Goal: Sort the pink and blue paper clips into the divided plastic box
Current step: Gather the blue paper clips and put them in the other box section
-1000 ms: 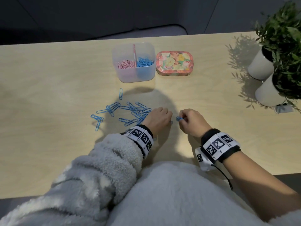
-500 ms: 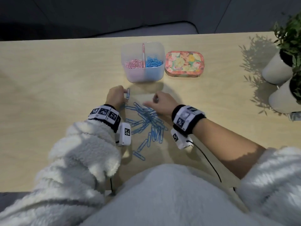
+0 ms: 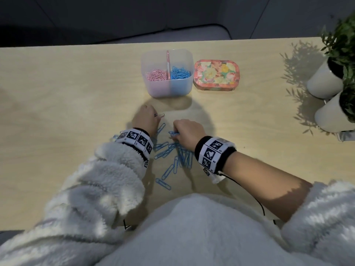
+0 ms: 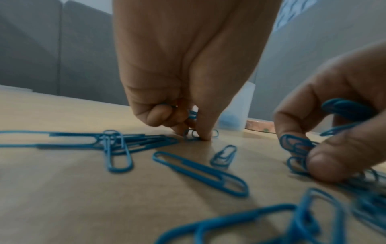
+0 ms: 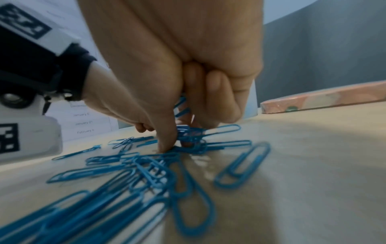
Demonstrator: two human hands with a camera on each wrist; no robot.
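Hands at lower centre of the head view. Blue clips are pinched by the left hand [image 3: 146, 120] and bunched in the right hand [image 3: 187, 131]; loose clips [image 3: 172, 160] lie on the counter [image 3: 67, 112], the divided box [image 3: 167, 73] at upper centre. Tangled clips could slip during the carry. "January 21" and "February 6" are legible on a sheet [image 5: 83, 122].

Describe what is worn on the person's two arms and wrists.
Each wrist carries a black band with white blocks printed with black square codes: left band, right band. A thin black cable trails from the right band. The left sleeve is fluffy white fleece down to the wrist; the right sleeve is pushed up the forearm.
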